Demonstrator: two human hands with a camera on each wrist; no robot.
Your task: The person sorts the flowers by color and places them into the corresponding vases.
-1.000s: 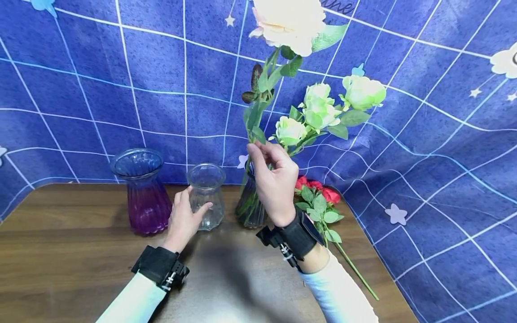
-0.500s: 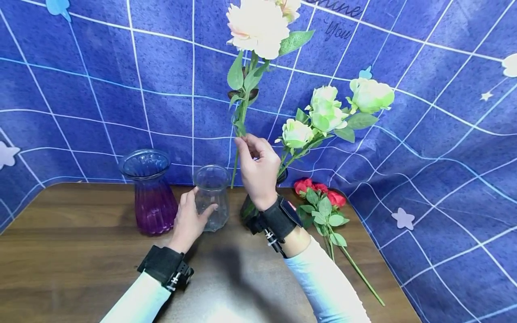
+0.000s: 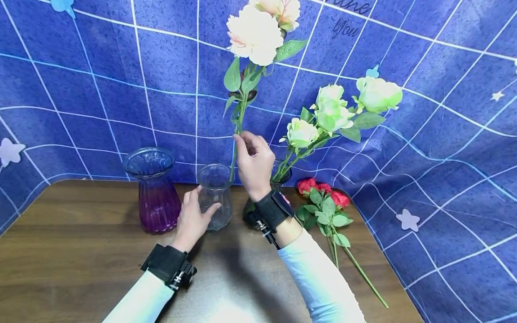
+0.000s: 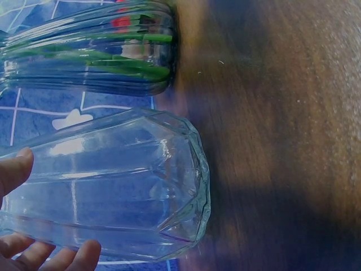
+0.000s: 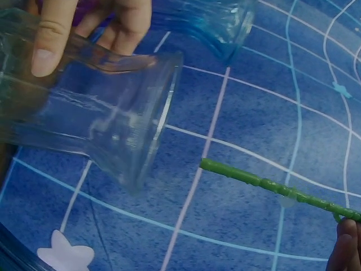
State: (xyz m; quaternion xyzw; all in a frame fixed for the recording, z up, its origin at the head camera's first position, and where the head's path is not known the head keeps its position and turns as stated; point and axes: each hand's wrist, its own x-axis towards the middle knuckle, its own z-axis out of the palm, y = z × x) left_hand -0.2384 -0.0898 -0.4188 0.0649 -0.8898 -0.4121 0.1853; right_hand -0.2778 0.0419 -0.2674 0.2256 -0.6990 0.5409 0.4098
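In the head view my left hand [image 3: 191, 222] holds a clear glass vase [image 3: 218, 204] upright on the wooden table, thumb on the near side and fingers round the left. The left wrist view shows the faceted base of this glass vase [image 4: 107, 192] with nothing inside. My right hand [image 3: 256, 166] pinches the green stem of a pale pink artificial peony [image 3: 256, 36], its blooms raised high. In the right wrist view the cut end of the stem [image 5: 248, 179] hangs just outside the vase's flared rim, apart from it.
A blue-and-purple glass vase [image 3: 158, 202] stands at the left. Behind my right wrist, another ribbed vase [image 3: 284, 178] bears pale green roses [image 3: 333, 112]. Red roses [image 3: 341, 198] lie on the table [image 3: 81, 251] at the right. Blue gridded cloth [image 3: 161, 103] hangs behind.
My right hand has moved left with the peony, away from the vase of green roses and up beside the clear vase. My left hand keeps its hold on the clear vase.
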